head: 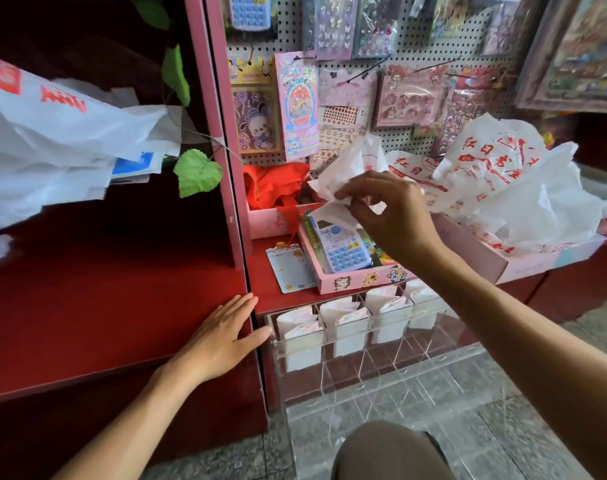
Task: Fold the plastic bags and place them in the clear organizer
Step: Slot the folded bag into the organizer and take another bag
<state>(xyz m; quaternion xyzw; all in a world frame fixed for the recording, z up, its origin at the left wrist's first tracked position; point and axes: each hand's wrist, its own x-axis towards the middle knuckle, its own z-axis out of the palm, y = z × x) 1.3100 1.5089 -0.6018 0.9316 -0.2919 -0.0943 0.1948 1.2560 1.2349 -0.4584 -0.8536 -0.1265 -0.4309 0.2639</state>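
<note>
From the head view, my right hand (385,209) is pinching a crumpled white plastic bag (350,168) between thumb and fingertips, lifting it at about 12 o'clock above the pink tray (357,277) holding the blue calculator (342,249). My left hand (222,336) is lying flat with fingers spread on the red desk (104,289) at 9 o'clock, its fingertips at the corner of the clear organizer (364,344).

The grip is only a light pinch on thin film, so I judge the bag could be slipping free or dragging the pile of red-printed bags (503,188) at 2 o'clock off its pink box. The bag is also hanging close to the sticker cards (297,105) on the pegboard, and could be snagging a hook.

The organizer's back row is already holding folded bags (343,320); the front cells look unfilled. Its walls are hard to see, so I could be knocking it. More bags (53,140) are crowding the shelf at 10 o'clock, beside a green leaf (196,171) and red cloth (278,183).
</note>
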